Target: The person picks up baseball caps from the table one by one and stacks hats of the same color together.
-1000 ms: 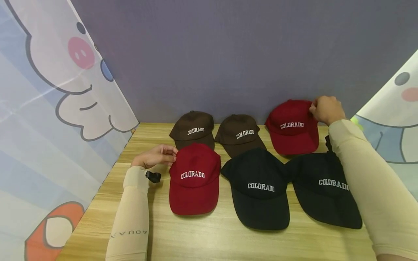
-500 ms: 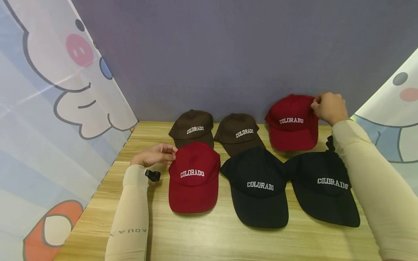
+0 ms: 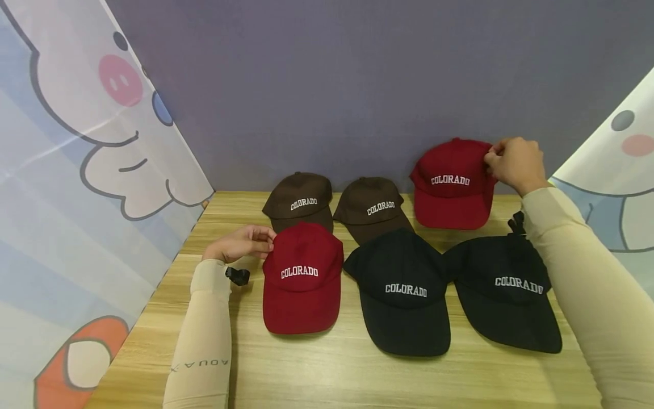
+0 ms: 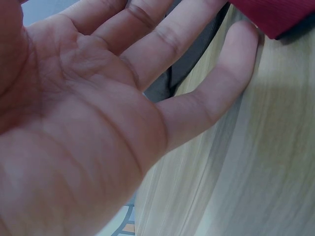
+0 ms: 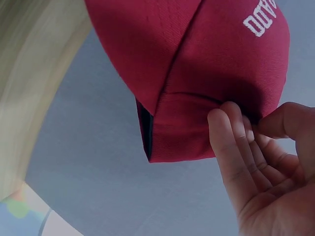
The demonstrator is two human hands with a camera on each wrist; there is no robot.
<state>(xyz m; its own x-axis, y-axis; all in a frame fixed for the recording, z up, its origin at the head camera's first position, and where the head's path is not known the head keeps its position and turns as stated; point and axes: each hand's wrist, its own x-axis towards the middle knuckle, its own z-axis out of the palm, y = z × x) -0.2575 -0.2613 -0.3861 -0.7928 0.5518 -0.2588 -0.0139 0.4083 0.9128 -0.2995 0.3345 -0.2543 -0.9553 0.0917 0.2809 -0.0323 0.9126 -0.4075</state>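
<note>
My right hand [image 3: 518, 165] pinches the side of a red baseball cap [image 3: 449, 184] at the back right, thumb and fingers gathering its fabric. In the right wrist view this cap [image 5: 197, 98] hangs against the grey backdrop, apart from the wood surface. My left hand [image 3: 242, 243] is at the left side of a second red baseball cap [image 3: 301, 272], which lies on the table at front left. In the left wrist view its fingers [image 4: 167, 42] reach out fairly straight, the little finger near the cap's corner [image 4: 275, 17]; some fingertips are cut off.
Two brown caps [image 3: 301, 196] sit at the back, left of the raised red one. Two black caps [image 3: 406, 289] lie in the front row, with the right forearm beside the right one. A grey panel [image 3: 357, 85] rises behind the wooden table [image 3: 317, 375]. Cartoon-printed sheets [image 3: 61, 187] flank it.
My right hand has lifted the back red cap upward and slightly left. The left hand and the other caps look nearly unchanged.
</note>
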